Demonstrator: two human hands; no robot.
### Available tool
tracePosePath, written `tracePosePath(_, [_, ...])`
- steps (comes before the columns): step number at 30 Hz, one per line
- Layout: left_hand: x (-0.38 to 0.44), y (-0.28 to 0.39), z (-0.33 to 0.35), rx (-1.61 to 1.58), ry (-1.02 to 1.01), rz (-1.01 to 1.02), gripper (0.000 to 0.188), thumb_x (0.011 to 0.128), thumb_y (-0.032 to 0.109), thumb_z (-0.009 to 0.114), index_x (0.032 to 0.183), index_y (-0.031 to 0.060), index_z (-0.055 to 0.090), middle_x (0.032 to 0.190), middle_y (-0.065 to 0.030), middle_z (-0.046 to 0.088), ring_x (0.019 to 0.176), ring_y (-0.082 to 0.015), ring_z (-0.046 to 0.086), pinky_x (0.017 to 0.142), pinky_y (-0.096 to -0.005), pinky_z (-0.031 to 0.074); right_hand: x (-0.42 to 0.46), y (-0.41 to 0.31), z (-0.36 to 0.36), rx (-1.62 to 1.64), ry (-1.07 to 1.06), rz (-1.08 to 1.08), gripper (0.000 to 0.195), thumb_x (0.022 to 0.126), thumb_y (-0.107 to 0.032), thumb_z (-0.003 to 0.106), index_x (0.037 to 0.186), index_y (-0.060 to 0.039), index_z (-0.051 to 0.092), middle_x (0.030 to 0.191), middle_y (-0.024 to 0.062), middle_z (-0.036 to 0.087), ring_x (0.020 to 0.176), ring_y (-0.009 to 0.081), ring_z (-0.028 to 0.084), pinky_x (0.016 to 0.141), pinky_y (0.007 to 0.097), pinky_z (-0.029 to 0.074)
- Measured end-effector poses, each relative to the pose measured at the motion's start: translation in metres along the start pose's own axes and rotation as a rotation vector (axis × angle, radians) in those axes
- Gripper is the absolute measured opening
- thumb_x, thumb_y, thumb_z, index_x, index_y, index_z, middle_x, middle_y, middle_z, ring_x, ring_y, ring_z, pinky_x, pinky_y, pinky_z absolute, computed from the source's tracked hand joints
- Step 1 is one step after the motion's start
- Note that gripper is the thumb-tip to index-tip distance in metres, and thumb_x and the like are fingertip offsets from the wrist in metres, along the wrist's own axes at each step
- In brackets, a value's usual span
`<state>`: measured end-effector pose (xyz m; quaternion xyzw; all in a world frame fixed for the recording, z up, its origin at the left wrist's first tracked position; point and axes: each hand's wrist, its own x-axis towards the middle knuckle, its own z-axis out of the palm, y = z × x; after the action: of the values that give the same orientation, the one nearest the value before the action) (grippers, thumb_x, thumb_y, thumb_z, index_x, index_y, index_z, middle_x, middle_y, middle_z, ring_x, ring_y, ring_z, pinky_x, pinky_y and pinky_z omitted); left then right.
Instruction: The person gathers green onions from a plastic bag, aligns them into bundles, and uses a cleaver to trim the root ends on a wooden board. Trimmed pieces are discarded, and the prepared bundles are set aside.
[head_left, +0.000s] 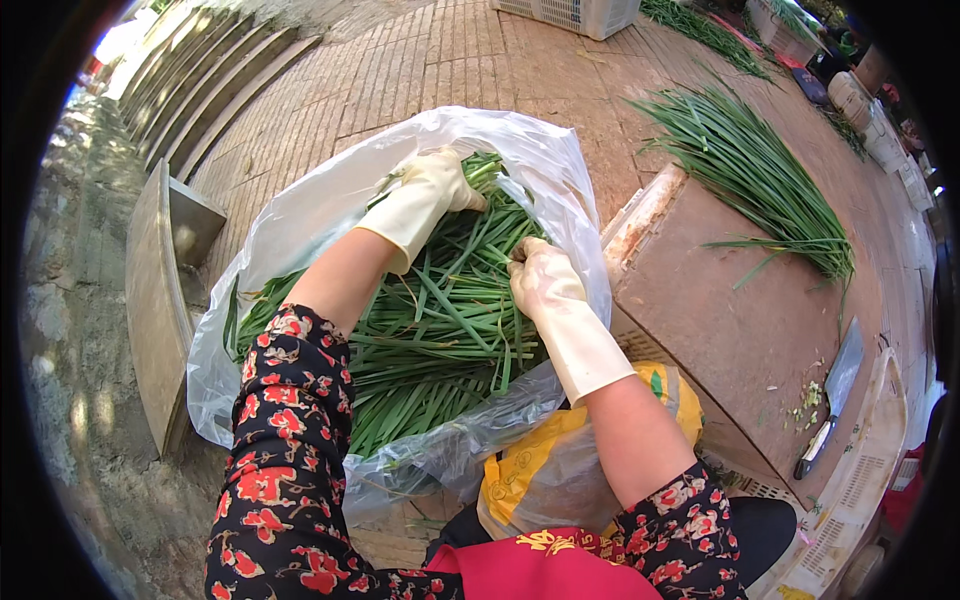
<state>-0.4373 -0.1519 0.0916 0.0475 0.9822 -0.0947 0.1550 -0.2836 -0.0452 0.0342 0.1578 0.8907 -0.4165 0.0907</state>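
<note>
In front of me a large clear plastic bag (259, 247) stands wide open, filled with long garlic chives (442, 337). Both my hands wear cream rubber gloves and reach inside it. At the far side, my left hand (439, 184) is closed over a bunch of chives, its thumb toward the right; its other fingertips are hidden. My right hand (547, 277) is curled around chives by the bag's right wall, with soil stains on the glove. Most leaves beneath my hands lie crosswise, in overlapping layers.
On my right, a brown board (742, 322) rests on a crate, bearing a bundle of chives (750, 172) and a kitchen knife (832, 397). A yellow-and-clear plastic bag (525, 480) lies by my lap. Left are a stone slab (154, 300) and steps (217, 82); a white crate (574, 15) stands ahead.
</note>
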Motion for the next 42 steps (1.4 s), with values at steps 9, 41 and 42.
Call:
tracePosePath(9, [0.021, -0.042, -0.003, -0.406, -0.337, 0.342, 0.092, 0.056, 0.047, 0.092, 0.136, 0.0137, 0.060, 0.125, -0.0094, 0.068, 0.114, -0.0276, 0.064, 0.099, -0.0386, 0.049, 0.003, 0.014, 0.002, -0.221, -0.035, -0.246, 0.018, 0.091, -0.017, 0.065, 0.105, -0.0059, 0.066, 0.102, 0.0218, 0.070, 0.100, 0.0389, 0.067, 0.085, 0.0438, 0.054])
tracePosePath(41, [-0.122, -0.079, 0.046, -0.268, 0.301, 0.852, 0.083, 0.065, 0.023, 0.084, 0.139, 0.0091, 0.050, 0.126, -0.0164, 0.060, 0.116, -0.0340, 0.055, 0.101, -0.0430, 0.044, 0.019, -0.005, -0.069, 1.651, -0.204, -0.536, 0.056, 0.098, -0.039, 0.060, 0.139, -0.0036, 0.047, 0.140, 0.0211, 0.051, 0.126, 0.0324, 0.055, 0.113, 0.0483, 0.040])
tracePosePath(42, [-0.125, -0.079, 0.049, -0.238, 0.310, 0.849, 0.083, 0.065, 0.022, 0.084, 0.139, 0.0095, 0.050, 0.126, -0.0157, 0.059, 0.117, -0.0338, 0.055, 0.101, -0.0435, 0.044, 0.025, -0.007, -0.068, 1.682, -0.153, -0.564, 0.049, 0.101, -0.031, 0.057, 0.139, -0.0031, 0.048, 0.137, 0.0198, 0.054, 0.127, 0.0304, 0.054, 0.113, 0.0446, 0.040])
